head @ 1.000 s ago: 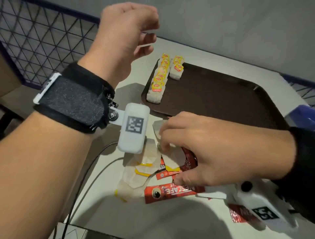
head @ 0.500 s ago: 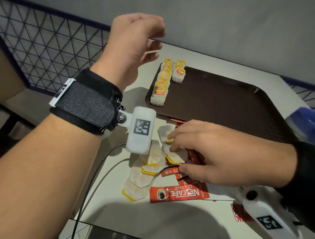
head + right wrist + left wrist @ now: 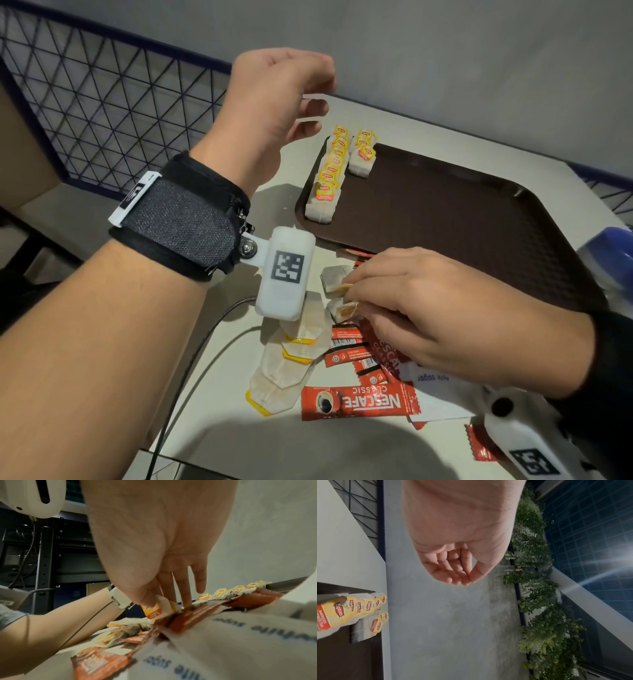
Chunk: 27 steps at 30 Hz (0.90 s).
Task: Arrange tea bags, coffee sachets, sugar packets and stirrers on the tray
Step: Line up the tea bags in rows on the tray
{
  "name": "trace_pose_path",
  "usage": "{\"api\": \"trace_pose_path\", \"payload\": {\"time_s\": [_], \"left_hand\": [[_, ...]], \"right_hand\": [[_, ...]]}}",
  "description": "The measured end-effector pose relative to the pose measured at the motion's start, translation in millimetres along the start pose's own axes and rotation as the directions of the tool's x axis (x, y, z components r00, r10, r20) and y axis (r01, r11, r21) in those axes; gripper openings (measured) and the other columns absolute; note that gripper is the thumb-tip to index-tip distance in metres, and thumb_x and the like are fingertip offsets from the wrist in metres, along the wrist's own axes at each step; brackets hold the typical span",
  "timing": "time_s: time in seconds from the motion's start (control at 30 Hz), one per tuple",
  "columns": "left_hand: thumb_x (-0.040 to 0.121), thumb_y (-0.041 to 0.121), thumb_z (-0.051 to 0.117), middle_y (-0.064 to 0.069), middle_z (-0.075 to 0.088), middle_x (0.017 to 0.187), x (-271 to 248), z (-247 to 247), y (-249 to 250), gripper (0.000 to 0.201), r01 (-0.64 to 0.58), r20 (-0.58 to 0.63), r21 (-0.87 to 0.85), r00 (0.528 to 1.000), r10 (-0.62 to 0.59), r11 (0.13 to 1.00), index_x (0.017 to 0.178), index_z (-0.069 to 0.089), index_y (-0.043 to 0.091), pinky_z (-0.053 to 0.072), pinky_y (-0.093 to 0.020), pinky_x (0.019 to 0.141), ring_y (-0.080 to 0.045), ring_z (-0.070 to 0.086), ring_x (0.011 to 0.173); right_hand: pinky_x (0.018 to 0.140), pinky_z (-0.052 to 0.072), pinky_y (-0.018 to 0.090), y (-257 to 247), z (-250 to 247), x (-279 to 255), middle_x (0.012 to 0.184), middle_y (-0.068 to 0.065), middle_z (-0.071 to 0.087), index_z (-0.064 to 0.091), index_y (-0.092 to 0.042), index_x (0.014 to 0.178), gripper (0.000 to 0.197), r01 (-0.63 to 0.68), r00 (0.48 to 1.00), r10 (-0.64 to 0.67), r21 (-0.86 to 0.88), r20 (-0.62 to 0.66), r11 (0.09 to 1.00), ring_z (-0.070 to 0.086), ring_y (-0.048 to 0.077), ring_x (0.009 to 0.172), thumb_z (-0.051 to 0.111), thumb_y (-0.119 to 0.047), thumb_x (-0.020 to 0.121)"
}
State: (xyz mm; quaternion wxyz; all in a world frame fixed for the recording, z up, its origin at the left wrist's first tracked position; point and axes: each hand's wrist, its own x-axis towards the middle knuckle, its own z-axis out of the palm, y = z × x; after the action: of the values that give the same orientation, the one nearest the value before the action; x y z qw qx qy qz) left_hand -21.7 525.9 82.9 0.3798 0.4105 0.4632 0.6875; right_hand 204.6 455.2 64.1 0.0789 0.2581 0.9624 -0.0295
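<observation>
My right hand reaches into the loose pile in front of the brown tray and pinches a folded tea bag between thumb and fingers. The right wrist view shows that tea bag with its yellow-orange tag under my thumb. My left hand hangs raised above the table left of the tray, fingers loosely curled and empty; the left hand holds nothing there either. Two rows of tagged tea bags stand in the tray's far left corner.
Loose tea bags, red coffee sachets and a white sugar packet lie mixed on the white table near its front. A blue object sits at the right edge. A wire-mesh fence stands to the left.
My right hand's fingers have closed on a tea bag in the pile and lifted its edge. The left hand stays raised and empty.
</observation>
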Motion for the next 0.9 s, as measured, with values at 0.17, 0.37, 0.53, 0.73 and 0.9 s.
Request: {"api": "trace_pose_path", "payload": {"time_s": [0.17,0.37,0.53,0.73,0.9], "left_hand": [[0.089,0.014,0.071,-0.001,0.073,0.082,-1,2,-2,0.014,0.034,0.054,0.073,0.998,-0.038,0.997,0.100,0.074,0.006,0.051,-0.026,0.059,-0.016,0.063,0.065],[0.100,0.035,0.062,-0.002,0.076,0.089,-15,15,2,0.027,0.118,0.346,0.234,0.917,-0.196,0.965,0.104,0.074,0.011,0.052,-0.024,0.067,-0.015,0.066,0.075],[0.102,0.057,0.038,-0.011,0.074,0.106,-31,25,4,0.059,0.255,0.628,0.183,0.713,-0.312,0.950,0.117,0.071,0.010,0.058,-0.037,0.088,-0.027,0.071,0.095],[0.092,0.027,0.065,-0.019,0.074,0.111,-34,28,-2,0.040,0.280,0.662,0.032,0.713,-0.230,0.959,0.122,0.067,0.001,0.063,-0.036,0.083,-0.035,0.074,0.098],[0.085,0.011,0.078,-0.016,0.076,0.100,-34,33,-10,0.033,0.227,0.567,0.024,0.799,-0.200,0.974,0.115,0.070,0.001,0.062,-0.027,0.068,-0.028,0.076,0.085]], "right_hand": [[0.085,0.053,0.035,15,-1,4,0.101,-0.011,0.069,0.073,-0.024,0.105,0.037,0.012,0.989,0.030,0.280,-0.145,0.960,0.065,0.009,0.097,0.039,-0.039,0.102],[0.073,0.052,0.061,36,-38,5,0.089,0.029,0.070,0.078,-0.018,0.096,0.022,0.007,0.905,0.286,0.682,-0.316,0.731,0.063,0.042,0.073,0.060,-0.030,0.097],[0.065,0.047,0.042,54,-68,15,0.080,0.025,0.073,0.078,-0.008,0.083,0.020,0.142,0.768,0.454,0.812,-0.451,0.566,0.064,0.036,0.072,0.059,-0.012,0.085],[0.056,0.043,0.033,71,-72,17,0.071,0.021,0.071,0.074,-0.002,0.074,0.029,0.171,0.761,0.512,0.884,-0.399,0.435,0.063,0.023,0.062,0.053,0.002,0.093],[0.060,0.046,0.035,86,-66,17,0.075,0.013,0.074,0.078,-0.014,0.082,0.023,0.085,0.772,0.492,0.833,-0.402,0.547,0.067,0.020,0.069,0.058,-0.009,0.094]]}}
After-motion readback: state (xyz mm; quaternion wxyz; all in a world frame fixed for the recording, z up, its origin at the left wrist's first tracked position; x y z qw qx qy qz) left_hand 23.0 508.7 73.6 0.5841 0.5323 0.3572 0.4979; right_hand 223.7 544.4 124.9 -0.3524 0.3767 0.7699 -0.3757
